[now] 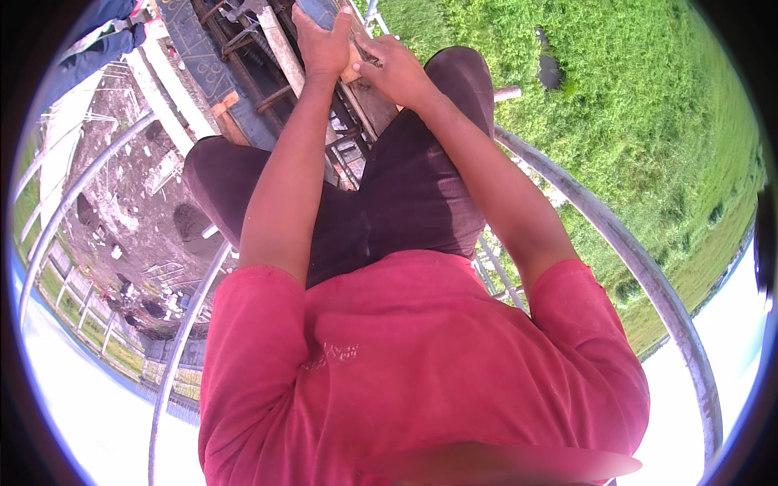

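Red shirt [421,340] fills foreground; left hand [326,50] half-curls at blue-grey piece [318,11], right hand [399,73] bends beside wood [352,68]; can't tell either grip.

The torso [429,348] leans behind two bare arms that reach forward and converge, bringing the hands close together beyond the parted thighs, nearer the right knee [460,65]. The left forearm [292,162] runs fairly straight to the left hand [326,50], back uppermost, thumb [344,23] spread from the fingers. The right forearm [486,158] slants inward from a bent elbow; the right hand [397,74] points leftward, half curled, thumb and forefinger facing the left hand.
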Demonstrator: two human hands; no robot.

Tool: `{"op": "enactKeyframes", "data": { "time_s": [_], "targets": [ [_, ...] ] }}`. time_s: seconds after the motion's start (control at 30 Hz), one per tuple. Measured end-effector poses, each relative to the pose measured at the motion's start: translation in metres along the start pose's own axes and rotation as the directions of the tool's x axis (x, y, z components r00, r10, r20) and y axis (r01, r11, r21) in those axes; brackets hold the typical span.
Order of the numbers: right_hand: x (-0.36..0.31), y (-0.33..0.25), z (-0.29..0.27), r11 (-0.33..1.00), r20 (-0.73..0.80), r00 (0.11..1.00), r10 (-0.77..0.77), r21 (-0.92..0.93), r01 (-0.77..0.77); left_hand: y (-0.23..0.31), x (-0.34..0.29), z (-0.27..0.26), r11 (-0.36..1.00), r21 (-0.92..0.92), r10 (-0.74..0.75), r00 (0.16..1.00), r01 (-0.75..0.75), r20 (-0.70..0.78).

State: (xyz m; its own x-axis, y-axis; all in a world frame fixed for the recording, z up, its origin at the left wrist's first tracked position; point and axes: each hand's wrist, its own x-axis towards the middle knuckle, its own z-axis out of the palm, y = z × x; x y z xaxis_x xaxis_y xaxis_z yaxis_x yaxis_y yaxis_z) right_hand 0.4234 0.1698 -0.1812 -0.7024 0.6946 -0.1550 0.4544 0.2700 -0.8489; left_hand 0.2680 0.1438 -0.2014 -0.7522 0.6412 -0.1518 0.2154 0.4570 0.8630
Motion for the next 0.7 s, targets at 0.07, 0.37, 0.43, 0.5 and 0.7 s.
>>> {"op": "enactKeyframes", "data": {
  "time_s": [0.07,0.37,0.43,0.5,0.7],
  "targets": [
    [0.004,-0.003,0.004,0.996,-0.036,0.996,0.079,-0.040,-0.081,0.001,-0.001,0.000,0.998,0.061,-0.005,0.999,0.007,-0.034],
    [0.003,-0.019,0.022,0.986,-0.134,0.985,0.109,-0.110,-0.124,-0.009,0.011,-0.004,0.972,-0.233,0.043,0.996,-0.025,0.072],
    [0.004,-0.022,0.021,0.988,-0.147,0.987,0.059,-0.130,-0.078,-0.013,0.016,-0.006,0.957,-0.267,-0.056,0.973,0.116,0.223],
    [0.006,-0.023,0.018,0.980,-0.111,0.988,0.104,-0.160,-0.121,-0.016,0.017,-0.006,0.908,-0.408,-0.003,0.978,0.090,0.210],
    [0.012,-0.024,0.012,0.970,-0.108,0.991,0.075,-0.221,-0.098,-0.018,0.016,0.000,0.925,-0.353,-0.069,0.975,0.142,0.212]
  ]
}}
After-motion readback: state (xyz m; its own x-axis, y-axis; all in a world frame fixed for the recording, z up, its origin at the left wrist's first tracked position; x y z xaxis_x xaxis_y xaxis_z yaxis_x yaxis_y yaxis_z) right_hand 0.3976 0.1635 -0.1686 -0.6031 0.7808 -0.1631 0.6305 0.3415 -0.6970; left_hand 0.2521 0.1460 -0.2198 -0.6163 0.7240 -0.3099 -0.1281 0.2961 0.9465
